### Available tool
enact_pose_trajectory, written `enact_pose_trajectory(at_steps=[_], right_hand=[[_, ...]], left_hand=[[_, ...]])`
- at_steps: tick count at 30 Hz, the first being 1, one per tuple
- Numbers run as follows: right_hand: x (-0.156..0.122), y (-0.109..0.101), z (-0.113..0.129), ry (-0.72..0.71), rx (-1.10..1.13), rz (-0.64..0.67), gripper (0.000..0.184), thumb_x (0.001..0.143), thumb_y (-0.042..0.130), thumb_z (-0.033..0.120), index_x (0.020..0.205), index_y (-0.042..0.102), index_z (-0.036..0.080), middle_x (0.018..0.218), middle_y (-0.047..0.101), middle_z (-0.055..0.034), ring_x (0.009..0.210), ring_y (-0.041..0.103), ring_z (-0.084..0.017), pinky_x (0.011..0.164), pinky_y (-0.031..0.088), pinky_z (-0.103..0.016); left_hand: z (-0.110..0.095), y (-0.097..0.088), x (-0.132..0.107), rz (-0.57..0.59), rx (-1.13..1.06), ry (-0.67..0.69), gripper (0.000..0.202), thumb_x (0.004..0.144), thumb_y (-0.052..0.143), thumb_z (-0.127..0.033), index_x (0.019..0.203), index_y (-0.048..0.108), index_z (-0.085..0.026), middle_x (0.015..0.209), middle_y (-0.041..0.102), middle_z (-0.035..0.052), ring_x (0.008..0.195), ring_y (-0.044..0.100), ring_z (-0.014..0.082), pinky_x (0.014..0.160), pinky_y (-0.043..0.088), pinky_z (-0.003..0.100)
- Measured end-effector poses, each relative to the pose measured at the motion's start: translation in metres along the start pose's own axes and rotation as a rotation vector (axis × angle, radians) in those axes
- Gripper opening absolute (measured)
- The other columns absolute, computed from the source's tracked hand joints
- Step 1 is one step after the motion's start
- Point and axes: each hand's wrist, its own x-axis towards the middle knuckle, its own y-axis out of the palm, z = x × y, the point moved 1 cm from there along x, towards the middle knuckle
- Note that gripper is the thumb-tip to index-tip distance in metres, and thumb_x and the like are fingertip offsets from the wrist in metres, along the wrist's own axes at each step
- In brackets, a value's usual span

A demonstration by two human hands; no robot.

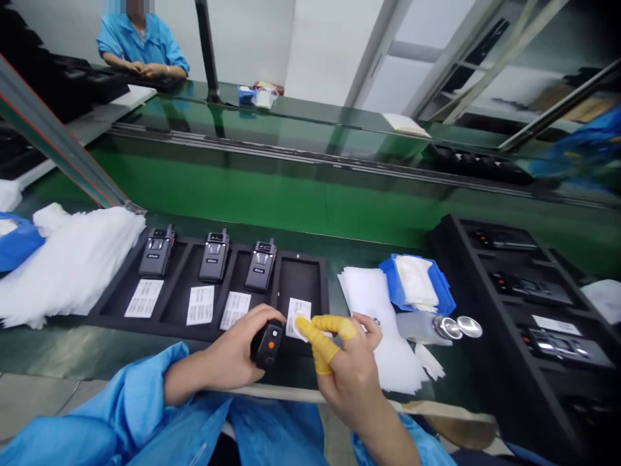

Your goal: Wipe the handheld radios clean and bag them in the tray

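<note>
My left hand [237, 353] is closed round a small black radio-like device [268, 343] with an orange button, held just above the near edge of a black tray [228, 320]. My right hand [347, 359], with yellow finger cots on thumb and forefinger, pinches a small white wipe [301, 325] against the device's top. Three similar black devices [213, 255] lie in the tray's left slots, each with a white label card below it. The fourth slot [298, 278] holds only a card.
A heap of white bags [72, 262] lies at the left. White sheets [369, 294], a blue cloth pack [417, 281] and a metal-capped bottle [439, 327] sit to the right, beside another black tray [528, 304] of devices. A person in blue sits at the far side of the green conveyor [291, 194].
</note>
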Motion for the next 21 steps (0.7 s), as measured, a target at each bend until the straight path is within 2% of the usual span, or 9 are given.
enact_pose_trajectory(at_steps=[4,9,16,19,21], right_hand=[[0.005,0.009,0.006,-0.030,0.005,-0.022,0.049,0.077,0.045,0.002,0.116,0.061,0.027,0.095,0.057,-0.0023,0.084,0.051,-0.016,0.091,0.027,-0.042],[0.014,0.014,0.019,-0.123,-0.002,-0.009,0.046,0.075,0.044,0.002,0.109,0.065,0.024,0.091,0.060,-0.0012,0.082,0.050,-0.014,0.090,0.026,-0.038],[0.007,0.024,0.022,-0.168,-0.107,-0.055,0.038,0.079,0.041,0.000,0.093,0.068,0.022,0.087,0.064,-0.0001,0.087,0.054,-0.014,0.096,0.021,-0.041],[0.006,0.023,0.017,-0.144,-0.161,-0.102,0.036,0.079,0.040,-0.001,0.086,0.068,0.021,0.087,0.063,-0.0003,0.084,0.054,-0.012,0.095,0.022,-0.040],[0.008,0.021,0.015,-0.099,-0.180,-0.120,0.035,0.080,0.042,-0.001,0.089,0.067,0.022,0.087,0.063,-0.0003,0.080,0.053,-0.011,0.093,0.024,-0.039]], left_hand=[[0.006,-0.002,-0.004,-0.033,-0.043,-0.006,0.064,0.049,0.046,-0.002,0.111,0.048,-0.021,0.106,0.051,0.0038,0.099,0.053,0.0219,0.088,0.044,0.036],[0.007,-0.003,-0.001,-0.012,-0.087,-0.017,0.064,0.049,0.045,-0.002,0.110,0.048,-0.020,0.105,0.051,0.0038,0.099,0.053,0.0216,0.086,0.044,0.035],[0.007,-0.003,-0.001,-0.020,-0.084,0.002,0.061,0.052,0.047,-0.003,0.110,0.048,-0.020,0.106,0.051,0.0047,0.098,0.053,0.0220,0.086,0.044,0.036],[0.008,-0.003,-0.002,-0.042,-0.096,0.001,0.060,0.052,0.047,-0.003,0.109,0.048,-0.020,0.104,0.051,0.0042,0.096,0.053,0.0211,0.085,0.045,0.036],[0.008,-0.003,-0.003,-0.050,-0.097,0.007,0.059,0.052,0.047,-0.003,0.108,0.048,-0.020,0.104,0.051,0.0040,0.096,0.053,0.0210,0.086,0.045,0.036]])
